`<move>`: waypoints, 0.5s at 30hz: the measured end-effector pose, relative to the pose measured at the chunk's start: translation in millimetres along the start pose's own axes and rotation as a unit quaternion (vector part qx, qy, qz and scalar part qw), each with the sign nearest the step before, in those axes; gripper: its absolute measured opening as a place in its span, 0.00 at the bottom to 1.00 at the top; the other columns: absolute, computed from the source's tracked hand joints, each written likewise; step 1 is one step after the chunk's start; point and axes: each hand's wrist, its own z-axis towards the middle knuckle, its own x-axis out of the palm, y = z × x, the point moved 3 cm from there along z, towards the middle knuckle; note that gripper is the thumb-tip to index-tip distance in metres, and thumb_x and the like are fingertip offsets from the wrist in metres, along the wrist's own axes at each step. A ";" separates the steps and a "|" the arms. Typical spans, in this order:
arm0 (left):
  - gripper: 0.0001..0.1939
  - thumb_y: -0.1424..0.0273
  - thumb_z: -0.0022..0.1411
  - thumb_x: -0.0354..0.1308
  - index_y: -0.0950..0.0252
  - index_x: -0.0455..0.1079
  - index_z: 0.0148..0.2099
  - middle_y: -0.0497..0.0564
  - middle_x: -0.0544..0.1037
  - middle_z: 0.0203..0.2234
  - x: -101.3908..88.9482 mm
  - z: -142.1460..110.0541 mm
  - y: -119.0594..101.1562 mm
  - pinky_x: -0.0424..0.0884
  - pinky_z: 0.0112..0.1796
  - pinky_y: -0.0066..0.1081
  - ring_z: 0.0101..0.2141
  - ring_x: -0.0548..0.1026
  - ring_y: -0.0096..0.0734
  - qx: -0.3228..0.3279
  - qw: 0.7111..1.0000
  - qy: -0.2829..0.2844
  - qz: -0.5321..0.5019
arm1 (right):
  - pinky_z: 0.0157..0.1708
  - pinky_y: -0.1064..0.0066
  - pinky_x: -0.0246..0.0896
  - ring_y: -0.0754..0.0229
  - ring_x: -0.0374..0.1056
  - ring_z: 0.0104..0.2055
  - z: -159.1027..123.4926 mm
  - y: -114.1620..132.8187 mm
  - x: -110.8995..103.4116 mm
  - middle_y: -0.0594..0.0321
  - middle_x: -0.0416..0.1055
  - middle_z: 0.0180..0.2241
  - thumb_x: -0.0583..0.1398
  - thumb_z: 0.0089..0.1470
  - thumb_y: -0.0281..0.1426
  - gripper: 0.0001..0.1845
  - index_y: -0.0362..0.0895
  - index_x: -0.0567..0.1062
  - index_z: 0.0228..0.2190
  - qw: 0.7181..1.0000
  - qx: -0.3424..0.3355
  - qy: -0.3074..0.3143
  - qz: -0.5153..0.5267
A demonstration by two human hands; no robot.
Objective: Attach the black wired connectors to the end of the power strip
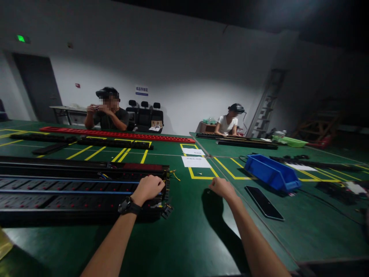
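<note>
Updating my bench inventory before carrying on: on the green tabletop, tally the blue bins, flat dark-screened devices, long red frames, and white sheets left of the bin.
Blue bin: 1
Flat dark-screened device: 1
Long red frame: 1
White sheets left of the bin: 2
Total: 5

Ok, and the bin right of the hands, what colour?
Blue bin, best seen in the head view.

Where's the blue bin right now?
In the head view, the blue bin sits on the green table's right side, just beyond the dark phone, right of the right hand.
</note>
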 end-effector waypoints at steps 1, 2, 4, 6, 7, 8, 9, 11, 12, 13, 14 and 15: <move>0.23 0.62 0.69 0.43 0.60 0.81 0.37 0.59 0.84 0.39 -0.6 -0.1 -0.1 0.72 0.44 0.39 0.41 0.81 0.47 0.000 1.000 0.000 -0.001 | 0.31 0.69 0.60 0.53 0.76 0.35 -0.7 -13.1 -0.8 0.53 0.80 0.32 0.63 0.53 0.31 0.06 0.44 0.82 0.29 1.000 0.001 0.013 0.018; 0.23 0.62 0.70 0.43 0.60 0.80 0.37 0.59 0.84 0.40 -1.0 -0.1 -0.1 0.72 0.44 0.39 0.41 0.81 0.47 0.001 1.000 0.001 -0.003 | 0.31 0.70 0.60 0.53 0.76 0.35 -0.5 -23.3 -1.2 0.54 0.80 0.32 0.64 0.52 0.30 0.05 0.44 0.82 0.29 0.999 0.000 0.018 0.038; 0.23 0.62 0.69 0.43 0.59 0.80 0.36 0.58 0.84 0.39 -1.1 0.3 0.5 0.72 0.43 0.38 0.41 0.81 0.46 0.000 1.000 0.005 -0.003 | 0.31 0.70 0.61 0.53 0.76 0.36 1.3 -34.3 -2.4 0.55 0.80 0.31 0.65 0.51 0.29 0.05 0.44 0.82 0.31 0.997 -0.002 0.007 0.076; 0.22 0.63 0.69 0.43 0.59 0.79 0.35 0.57 0.84 0.38 -0.6 1.2 1.7 0.72 0.42 0.36 0.40 0.81 0.44 -0.003 1.000 0.007 0.000 | 0.34 0.70 0.64 0.53 0.76 0.38 3.3 -33.3 -4.4 0.55 0.81 0.33 0.65 0.51 0.28 0.07 0.43 0.83 0.33 0.993 -0.012 -0.027 0.112; 0.22 0.64 0.69 0.43 0.59 0.79 0.35 0.56 0.84 0.37 -0.2 1.8 2.4 0.72 0.42 0.36 0.39 0.81 0.44 -0.003 1.000 0.008 0.001 | 0.37 0.70 0.65 0.53 0.77 0.39 3.9 -29.3 -5.1 0.56 0.81 0.35 0.64 0.52 0.28 0.08 0.43 0.83 0.35 0.990 -0.025 -0.040 0.136; 0.22 0.64 0.69 0.43 0.59 0.79 0.34 0.56 0.84 0.37 0.2 2.4 2.9 0.71 0.41 0.35 0.39 0.81 0.43 -0.001 1.000 0.009 0.002 | 0.39 0.70 0.66 0.54 0.77 0.40 4.1 -23.9 -5.3 0.56 0.81 0.37 0.63 0.53 0.27 0.10 0.44 0.83 0.37 0.985 -0.044 -0.045 0.163; 0.22 0.64 0.69 0.43 0.59 0.78 0.34 0.56 0.84 0.37 0.5 2.9 3.3 0.71 0.41 0.35 0.39 0.81 0.43 0.000 1.000 0.010 0.002 | 0.40 0.70 0.67 0.55 0.77 0.41 3.9 -17.8 -5.1 0.57 0.81 0.38 0.62 0.54 0.27 0.11 0.44 0.83 0.39 0.979 -0.066 -0.044 0.189; 0.22 0.63 0.69 0.43 0.59 0.78 0.34 0.56 0.84 0.38 0.5 3.8 3.7 0.71 0.40 0.35 0.39 0.81 0.44 0.003 1.000 0.014 -0.001 | 0.43 0.69 0.67 0.56 0.76 0.43 2.5 -7.5 -3.8 0.58 0.81 0.41 0.61 0.56 0.27 0.13 0.46 0.82 0.42 0.971 -0.106 -0.037 0.211; 0.22 0.63 0.69 0.43 0.59 0.78 0.34 0.56 0.84 0.38 0.4 4.1 3.8 0.71 0.40 0.35 0.39 0.81 0.44 0.003 1.000 0.016 -0.002 | 0.45 0.69 0.67 0.55 0.76 0.44 1.7 -4.3 -2.9 0.58 0.81 0.42 0.61 0.55 0.27 0.14 0.46 0.82 0.42 0.972 -0.119 -0.036 0.202; 0.22 0.63 0.69 0.43 0.59 0.78 0.34 0.56 0.84 0.38 0.3 4.3 3.8 0.71 0.40 0.35 0.39 0.81 0.44 0.001 1.000 0.018 -0.003 | 0.46 0.68 0.66 0.54 0.75 0.45 1.1 -2.8 -2.1 0.58 0.80 0.43 0.61 0.55 0.26 0.14 0.46 0.82 0.42 0.975 -0.126 -0.038 0.182; 0.22 0.63 0.69 0.43 0.60 0.78 0.34 0.56 0.84 0.38 0.2 4.4 3.8 0.71 0.40 0.36 0.39 0.81 0.45 0.000 1.000 0.020 -0.003 | 0.47 0.68 0.66 0.54 0.75 0.46 0.7 -2.6 -1.4 0.57 0.80 0.43 0.61 0.53 0.25 0.14 0.46 0.83 0.41 0.978 -0.127 -0.043 0.157; 0.22 0.63 0.69 0.43 0.59 0.78 0.34 0.57 0.84 0.38 0.1 4.6 3.8 0.71 0.41 0.36 0.40 0.81 0.45 -0.001 1.000 0.021 -0.002 | 0.48 0.67 0.65 0.53 0.74 0.47 0.5 -3.5 -1.1 0.57 0.79 0.43 0.61 0.52 0.24 0.15 0.46 0.83 0.40 0.982 -0.126 -0.049 0.134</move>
